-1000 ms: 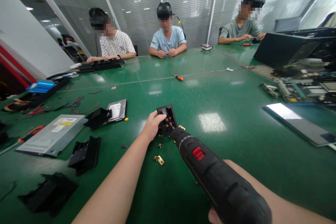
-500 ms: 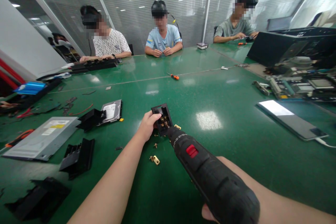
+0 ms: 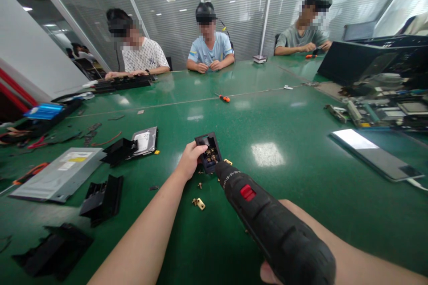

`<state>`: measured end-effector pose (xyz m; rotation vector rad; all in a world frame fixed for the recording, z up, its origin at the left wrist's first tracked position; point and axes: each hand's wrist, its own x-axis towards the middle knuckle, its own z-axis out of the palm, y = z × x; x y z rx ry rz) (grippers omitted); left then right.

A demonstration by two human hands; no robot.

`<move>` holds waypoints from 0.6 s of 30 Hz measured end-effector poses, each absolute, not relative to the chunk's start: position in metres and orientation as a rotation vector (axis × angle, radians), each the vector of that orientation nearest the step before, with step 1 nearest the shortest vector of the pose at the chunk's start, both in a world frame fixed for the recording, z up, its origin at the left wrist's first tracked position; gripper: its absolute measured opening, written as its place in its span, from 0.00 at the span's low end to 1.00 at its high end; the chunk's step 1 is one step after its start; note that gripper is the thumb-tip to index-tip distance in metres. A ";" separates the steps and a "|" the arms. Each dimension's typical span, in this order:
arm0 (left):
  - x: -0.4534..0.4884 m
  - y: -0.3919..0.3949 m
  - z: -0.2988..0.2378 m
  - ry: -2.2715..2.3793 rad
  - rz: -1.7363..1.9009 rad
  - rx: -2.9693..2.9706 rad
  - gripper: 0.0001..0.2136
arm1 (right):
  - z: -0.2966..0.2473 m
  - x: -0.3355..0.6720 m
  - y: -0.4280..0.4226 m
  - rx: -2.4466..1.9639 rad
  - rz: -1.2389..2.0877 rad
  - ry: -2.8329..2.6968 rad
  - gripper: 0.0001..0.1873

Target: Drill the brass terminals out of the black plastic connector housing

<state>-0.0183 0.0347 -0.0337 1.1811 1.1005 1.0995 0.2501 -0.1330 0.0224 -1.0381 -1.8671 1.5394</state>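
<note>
Green table (image 3: 264,120) before glass wall (image 3: 247,13). At left, silver drive (image 3: 56,176) and black housings (image 3: 103,198), well apart from hands. Left hand (image 3: 190,160) closed on left side of box (image 3: 216,146), thumb over rim; box just beyond palm. Brass parts (image 3: 200,204) lie near, below box. Drill (image 3: 277,227), nose at box's lower right, in right hand (image 3: 269,273), wrapped around it, mostly hidden. Phone (image 3: 374,156) at far right.

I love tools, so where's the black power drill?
In the head view, the black power drill is at the bottom, right of centre, in the right hand, its tip at the black plastic housing in the left hand.
</note>
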 end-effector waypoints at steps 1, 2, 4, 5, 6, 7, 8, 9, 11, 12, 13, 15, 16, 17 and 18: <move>-0.018 0.034 -0.033 1.107 1.101 1.177 0.17 | 0.022 0.251 -0.133 -1.032 1.542 -1.868 0.17; -0.018 0.034 -0.033 1.115 1.100 1.175 0.17 | 0.023 0.251 -0.133 -1.026 1.547 -1.870 0.17; -0.018 0.034 -0.032 1.127 1.098 1.173 0.17 | 0.023 0.252 -0.134 -1.018 1.556 -1.872 0.17; -0.018 0.034 -0.032 1.127 1.096 1.173 0.17 | 0.023 0.253 -0.134 -1.015 1.560 -1.871 0.17; -0.018 0.034 -0.033 1.123 1.094 1.173 0.17 | 0.024 0.253 -0.134 -1.014 1.563 -1.871 0.17; -0.018 0.034 -0.033 1.118 1.094 1.171 0.17 | 0.024 0.253 -0.135 -1.015 1.566 -1.869 0.17; -0.018 0.034 -0.034 1.117 1.096 1.168 0.17 | 0.023 0.253 -0.135 -1.016 1.569 -1.868 0.17; -0.018 0.035 -0.034 1.120 1.100 1.164 0.17 | 0.023 0.253 -0.135 -1.018 1.573 -1.866 0.17; -0.019 0.035 -0.036 1.130 1.106 1.156 0.17 | 0.023 0.253 -0.135 -1.022 1.579 -1.861 0.17; -0.019 0.034 -0.036 1.133 1.108 1.155 0.16 | 0.022 0.253 -0.135 -1.023 1.582 -1.858 0.18; -0.020 0.034 -0.036 1.132 1.108 1.158 0.16 | 0.022 0.253 -0.135 -1.024 1.585 -1.855 0.18; -0.020 0.034 -0.036 1.117 1.101 1.170 0.16 | 0.022 0.253 -0.136 -1.026 1.588 -1.846 0.18; -0.020 0.033 -0.036 1.106 1.097 1.174 0.16 | 0.022 0.253 -0.137 -1.027 1.590 -1.841 0.18; -0.020 0.033 -0.036 1.098 1.095 1.175 0.16 | 0.022 0.253 -0.138 -1.030 1.591 -1.837 0.17; -0.020 0.033 -0.035 1.093 1.097 1.173 0.16 | 0.022 0.253 -0.139 -1.031 1.593 -1.833 0.17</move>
